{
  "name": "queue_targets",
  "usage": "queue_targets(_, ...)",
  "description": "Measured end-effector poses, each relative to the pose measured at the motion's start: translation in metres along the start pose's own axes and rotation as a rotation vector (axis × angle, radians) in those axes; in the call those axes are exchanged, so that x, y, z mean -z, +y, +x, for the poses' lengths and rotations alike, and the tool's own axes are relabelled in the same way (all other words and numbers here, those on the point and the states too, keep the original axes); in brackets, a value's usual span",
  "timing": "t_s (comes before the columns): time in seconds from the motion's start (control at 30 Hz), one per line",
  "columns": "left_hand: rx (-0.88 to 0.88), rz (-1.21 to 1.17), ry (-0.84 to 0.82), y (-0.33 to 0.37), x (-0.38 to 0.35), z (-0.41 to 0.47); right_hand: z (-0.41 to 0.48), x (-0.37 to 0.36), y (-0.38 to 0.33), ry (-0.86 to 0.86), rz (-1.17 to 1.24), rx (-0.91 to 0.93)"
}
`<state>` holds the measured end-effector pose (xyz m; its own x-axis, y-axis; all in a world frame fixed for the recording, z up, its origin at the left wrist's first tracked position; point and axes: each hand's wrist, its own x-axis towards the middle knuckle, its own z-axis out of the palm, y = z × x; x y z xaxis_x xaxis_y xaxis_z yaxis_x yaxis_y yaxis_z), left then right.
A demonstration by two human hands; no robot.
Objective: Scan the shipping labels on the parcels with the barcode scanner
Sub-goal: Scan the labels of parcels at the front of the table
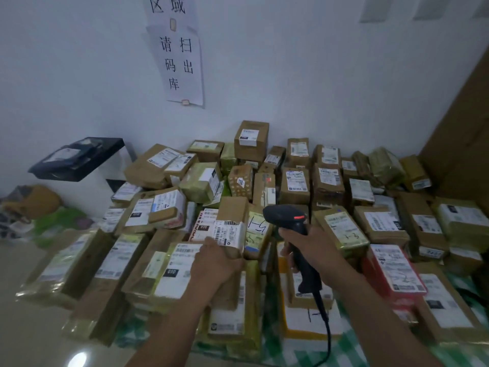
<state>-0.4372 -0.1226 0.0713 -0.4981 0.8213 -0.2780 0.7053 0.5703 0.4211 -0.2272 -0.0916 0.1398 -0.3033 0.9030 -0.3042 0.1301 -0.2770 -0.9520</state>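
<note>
One scanner (287,215), dozens of parcels (251,140)

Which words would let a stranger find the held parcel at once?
Below the paper sign on the wall lies a pile of parcels. Near its middle, left of the scanner, the left hand grips a small brown box. Only this one is held.

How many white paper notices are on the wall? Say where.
2: upper white paper notice, cut off at the top edge; lower white paper notice just below, overlapping it. Others may lie above.
</note>
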Motion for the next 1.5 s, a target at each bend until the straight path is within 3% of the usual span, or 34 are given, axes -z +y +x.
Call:
queue_targets(0.3, -0.078, -0.523, -0.019, -0.001, 0.031, -0.005, 0.006, -0.052, 0.004, 0.086, 0.080, 0.002)
queue_targets(0.43, -0.113, -1.029, -0.190, -0.007, 0.042, -0.009, 0.016, -0.060, 0.001, 0.126, 0.070, 0.044)
queue_targets(0.57, -0.180, -1.196, -0.436, -0.016, 0.051, -0.011, 0.022, -0.060, -0.002, 0.134, 0.305, -0.011)
queue_targets(0.67, -0.192, -1.193, -0.486, -0.013, 0.050, -0.014, 0.021, -0.057, -0.002, 0.082, 0.330, -0.009)
queue_targets(0.77, -0.162, -1.088, -0.375, -0.015, 0.056, -0.006, 0.018, -0.047, -0.004, 0.029, 0.251, 0.004)
queue_targets(0.87, -0.170, -0.837, -0.234, -0.025, 0.075, 0.011, 0.012, -0.034, -0.011, -0.022, 0.039, 0.075)
queue_targets(0.97, -0.168, -0.726, -0.198, -0.037, 0.098, 0.028, 0.009, -0.024, -0.015, -0.051, -0.218, 0.145)
queue_targets(1.2, -0.179, -0.523, -0.250, -0.051, 0.115, 0.042, 0.004, -0.013, -0.019, -0.117, -0.468, 0.192)
queue_targets(1.5, -0.152, -0.533, -0.282, -0.057, 0.112, 0.038, -0.002, -0.009, -0.024, -0.166, -0.543, 0.228)
